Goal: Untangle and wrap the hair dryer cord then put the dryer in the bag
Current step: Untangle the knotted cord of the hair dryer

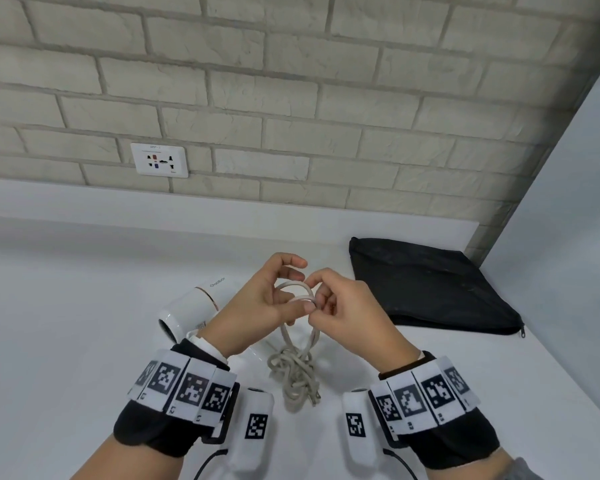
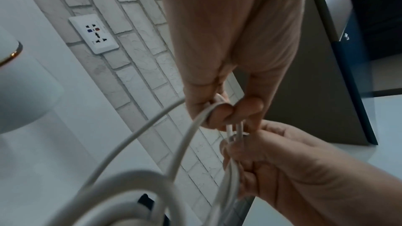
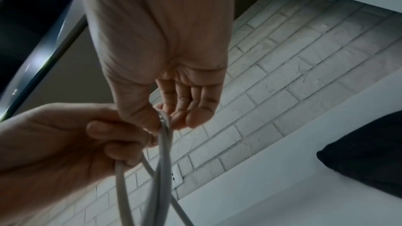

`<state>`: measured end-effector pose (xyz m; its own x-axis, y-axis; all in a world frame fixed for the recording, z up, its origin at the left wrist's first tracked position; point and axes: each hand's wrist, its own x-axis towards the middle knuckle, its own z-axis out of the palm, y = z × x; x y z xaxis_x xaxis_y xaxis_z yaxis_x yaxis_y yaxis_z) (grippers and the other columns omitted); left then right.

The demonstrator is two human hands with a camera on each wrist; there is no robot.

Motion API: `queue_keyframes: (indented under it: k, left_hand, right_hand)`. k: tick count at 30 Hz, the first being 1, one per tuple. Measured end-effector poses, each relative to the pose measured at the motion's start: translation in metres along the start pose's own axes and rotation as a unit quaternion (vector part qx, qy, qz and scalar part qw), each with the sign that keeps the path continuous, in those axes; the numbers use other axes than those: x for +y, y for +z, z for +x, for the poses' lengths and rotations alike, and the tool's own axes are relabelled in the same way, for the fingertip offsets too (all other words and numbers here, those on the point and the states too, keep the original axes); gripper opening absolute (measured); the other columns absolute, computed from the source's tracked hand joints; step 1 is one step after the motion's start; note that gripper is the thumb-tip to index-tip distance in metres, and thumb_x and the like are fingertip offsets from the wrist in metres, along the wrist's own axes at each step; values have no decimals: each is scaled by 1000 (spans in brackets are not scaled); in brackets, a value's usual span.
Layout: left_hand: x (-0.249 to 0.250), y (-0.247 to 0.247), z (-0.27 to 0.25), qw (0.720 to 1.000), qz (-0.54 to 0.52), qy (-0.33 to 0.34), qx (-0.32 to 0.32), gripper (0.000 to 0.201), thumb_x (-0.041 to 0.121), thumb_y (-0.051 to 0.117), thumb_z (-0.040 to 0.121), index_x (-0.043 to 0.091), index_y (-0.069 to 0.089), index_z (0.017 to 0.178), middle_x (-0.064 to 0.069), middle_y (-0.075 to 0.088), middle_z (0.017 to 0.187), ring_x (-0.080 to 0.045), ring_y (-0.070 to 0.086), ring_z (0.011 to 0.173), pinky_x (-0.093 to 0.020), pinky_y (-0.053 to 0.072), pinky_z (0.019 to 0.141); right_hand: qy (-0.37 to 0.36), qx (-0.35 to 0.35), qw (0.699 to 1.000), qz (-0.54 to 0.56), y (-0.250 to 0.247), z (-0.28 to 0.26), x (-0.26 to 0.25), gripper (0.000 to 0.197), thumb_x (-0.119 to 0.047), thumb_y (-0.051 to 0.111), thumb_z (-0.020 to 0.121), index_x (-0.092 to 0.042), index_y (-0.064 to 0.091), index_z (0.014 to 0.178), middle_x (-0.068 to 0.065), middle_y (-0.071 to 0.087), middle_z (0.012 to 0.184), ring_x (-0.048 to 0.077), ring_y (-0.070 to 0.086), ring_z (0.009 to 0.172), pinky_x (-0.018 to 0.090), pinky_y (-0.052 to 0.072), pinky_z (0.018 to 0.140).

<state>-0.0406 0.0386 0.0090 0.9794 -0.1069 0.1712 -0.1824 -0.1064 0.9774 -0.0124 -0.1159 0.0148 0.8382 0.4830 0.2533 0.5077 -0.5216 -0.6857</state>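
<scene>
A white hair dryer (image 1: 191, 308) lies on the white counter, partly behind my left wrist. Its pale grey cord (image 1: 293, 370) hangs from my hands in a knotted tangle that reaches the counter. Above the tangle, both hands hold a small loop of the cord (image 1: 297, 293). My left hand (image 1: 274, 296) pinches the cord (image 2: 202, 114) between thumb and curled fingers. My right hand (image 1: 329, 299) pinches the strands (image 3: 164, 130) right beside it, thumb against forefinger. The black zip bag (image 1: 430, 289) lies flat at the right.
A brick-pattern wall rises behind the counter (image 1: 66, 306), with a white socket plate (image 1: 159, 160) at the left. A plain side wall (image 1: 586, 202) closes the counter off on the right, just past the bag. The dryer's body shows at the left wrist view's left edge (image 2: 23, 88).
</scene>
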Motion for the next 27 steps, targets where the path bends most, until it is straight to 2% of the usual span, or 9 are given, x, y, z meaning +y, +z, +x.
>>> queue_keyframes:
  k: [4,6,8,10,14,16,20,24,27]
  left_hand:
    - [-7,5,2,985,132,46,104,37,1,68,76,32,52,90,1,52,100,-7,54,46,-19,50,56]
    - [-11,8,1,978,148,70,129,24,4,69,77,26,60,78,-1,58,91,-12,64,52,-28,55,60]
    - [-14,10,1,977,145,66,141,18,4,64,80,20,66,73,-5,65,79,-15,66,55,-34,54,61]
    - [-15,12,2,974,157,61,152,16,5,58,85,17,68,80,-5,67,75,-15,65,54,-31,52,58]
    - [-13,12,7,967,187,81,151,32,8,53,89,26,55,116,0,58,93,-16,64,50,-22,53,56]
    - [-12,7,11,965,178,89,169,27,7,55,88,24,56,110,-3,56,94,-17,63,48,-24,53,54]
    - [-17,-3,15,954,191,86,215,18,7,57,88,15,67,101,-2,54,89,-15,63,49,-16,49,50]
    - [-20,-11,13,959,151,78,225,24,8,58,87,15,67,108,0,54,81,-9,63,47,-11,46,48]
    - [-20,-22,14,969,76,46,229,20,11,61,86,12,68,104,-4,62,84,-7,65,46,-14,48,45]
  right_hand:
    - [16,-30,999,12,3,-1,3,20,-6,56,79,-13,61,97,-3,53,68,12,53,62,29,49,67]
    - [40,-42,997,58,2,-1,4,21,-4,56,79,-18,60,95,-3,52,68,23,61,69,39,55,73]
    - [40,-40,997,58,3,-1,6,24,-8,62,78,-22,56,98,-2,50,70,23,61,71,41,56,73]
    - [32,-30,999,30,4,-3,7,31,-14,68,77,-20,55,104,0,53,71,21,61,70,39,56,72]
    - [26,31,999,14,8,-1,11,33,-8,61,81,-12,54,113,2,59,69,24,65,70,37,55,74]
    - [18,58,998,24,9,-1,13,28,-9,59,84,-9,56,112,2,61,72,22,66,70,36,56,74]
    - [-23,82,996,41,11,-2,16,6,-1,54,86,-2,61,86,9,60,78,23,67,71,40,58,68]
    - [7,37,983,181,2,-4,22,9,-1,51,89,-6,57,85,4,67,82,10,67,84,26,54,84]
    - [49,2,903,426,-2,-7,28,15,3,42,91,-7,51,84,-1,62,69,12,65,79,27,52,85]
